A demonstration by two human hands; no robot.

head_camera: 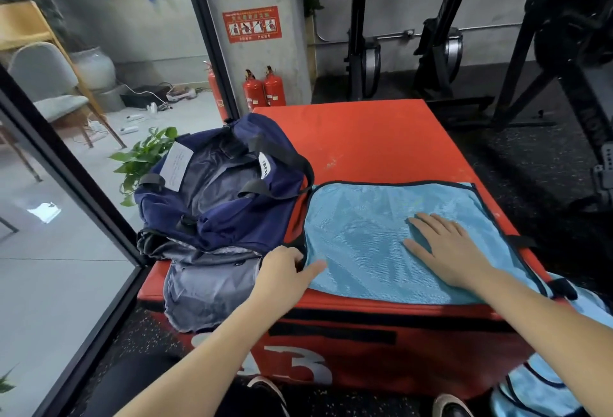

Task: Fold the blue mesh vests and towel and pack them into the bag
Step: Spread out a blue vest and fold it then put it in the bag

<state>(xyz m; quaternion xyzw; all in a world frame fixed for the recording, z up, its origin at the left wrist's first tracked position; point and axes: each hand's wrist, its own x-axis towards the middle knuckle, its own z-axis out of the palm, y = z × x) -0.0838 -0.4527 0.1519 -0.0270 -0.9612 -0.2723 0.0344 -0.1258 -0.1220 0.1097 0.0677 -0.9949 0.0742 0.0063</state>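
A light blue mesh vest [374, 227] with black trim lies flat on the red box [371, 141]. My right hand [441, 247] rests flat on the vest, fingers straight and spread. My left hand [285, 270] grips the vest's black-trimmed left edge, thumb on top of the mesh. A navy bag [219, 191] stands open on the box's left side, its grey lining flap hanging over the front edge. More blue mesh fabric [544, 380] hangs off the box's lower right corner. No towel is visible.
A glass wall with a black frame [76, 191] runs along the left, a potted plant [142, 158] behind the bag. Fire extinguishers [263, 88] stand by a concrete pillar. Black gym machines [464, 35] fill the back right. My shoes [447, 405] show below.
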